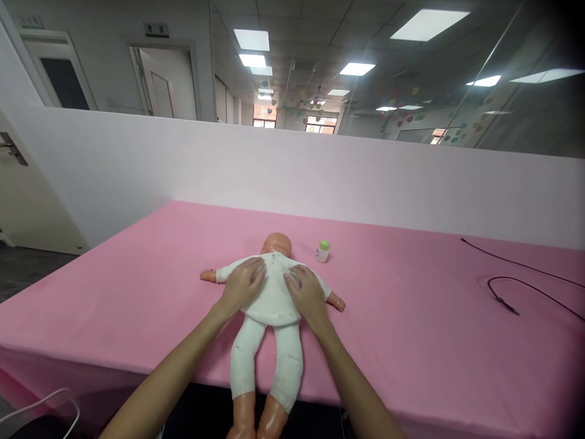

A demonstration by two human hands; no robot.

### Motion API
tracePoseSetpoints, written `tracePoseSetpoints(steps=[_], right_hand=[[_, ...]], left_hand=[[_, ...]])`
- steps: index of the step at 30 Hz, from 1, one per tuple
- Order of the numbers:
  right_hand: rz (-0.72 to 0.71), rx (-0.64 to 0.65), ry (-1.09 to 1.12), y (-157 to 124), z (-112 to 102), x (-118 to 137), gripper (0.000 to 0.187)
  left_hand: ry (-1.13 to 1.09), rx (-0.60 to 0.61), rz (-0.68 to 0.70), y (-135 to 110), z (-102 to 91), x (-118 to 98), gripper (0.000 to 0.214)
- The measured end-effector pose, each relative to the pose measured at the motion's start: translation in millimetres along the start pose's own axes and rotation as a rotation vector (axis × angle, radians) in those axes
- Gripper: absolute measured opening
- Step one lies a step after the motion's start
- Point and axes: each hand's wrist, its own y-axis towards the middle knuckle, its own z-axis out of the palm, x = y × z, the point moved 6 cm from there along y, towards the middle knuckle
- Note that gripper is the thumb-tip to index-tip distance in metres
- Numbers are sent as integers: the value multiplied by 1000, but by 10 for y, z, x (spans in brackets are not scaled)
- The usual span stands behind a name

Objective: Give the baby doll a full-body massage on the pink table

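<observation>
A baby doll (275,299) with a white cloth body lies on the pink-covered table, its head away from me and its feet past the near edge. Its arms are spread out to both sides. My left hand (244,281) rests on the left side of its chest, fingers stretched out and a little bent. On the right side of the chest lies my right hand (307,294), its fingers also extended. Neither hand grasps anything. Just beyond the doll's right-hand shoulder in view stands a small white bottle with a green cap (322,251).
The table (411,341) has a pink cloth over it. Black cables (525,289) lie at its right side. A white half wall (292,174) with glass above borders the far edge. A white cable (50,396) hangs at the lower left, and a door (27,195) is at far left.
</observation>
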Motion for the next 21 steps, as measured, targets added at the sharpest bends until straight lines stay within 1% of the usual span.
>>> tracePoseSetpoints(steps=[1, 2, 3, 5, 9, 12, 15, 17, 19, 20, 21], right_hand=[[-58, 52, 3, -6, 99, 54, 41], [-81, 116, 1, -16, 203, 68, 46], [-77, 173, -5, -26, 293, 50, 50], [-50, 233, -20, -45, 403, -30, 54], [-49, 264, -49, -73, 456, -135, 51], [-48, 291, -62, -88, 446, -119, 50], [-72, 326, -46, -46, 354, -59, 47], [-80, 330, -50, 66, 219, -60, 40], [-30, 272, -116, 269, 17, -153, 40], [8, 218, -165, 395, -100, -230, 42], [44, 152, -215, 526, -218, -320, 43]], left_hand=[[26, 69, 71, 14, 101, -72, 35], [52, 126, 101, 19, 195, -105, 35], [76, 158, 100, 18, 267, -109, 36], [115, 167, 68, 2, 347, -82, 37], [177, 184, 21, -47, 393, -32, 35], [207, 217, 6, -52, 374, -30, 34], [243, 260, 6, 6, 331, -95, 29], [256, 254, -19, 119, 310, -191, 26], [240, 229, -24, 313, 361, -350, 30], [154, 212, -31, 441, 427, -441, 33], [41, 212, -46, 585, 533, -526, 35]])
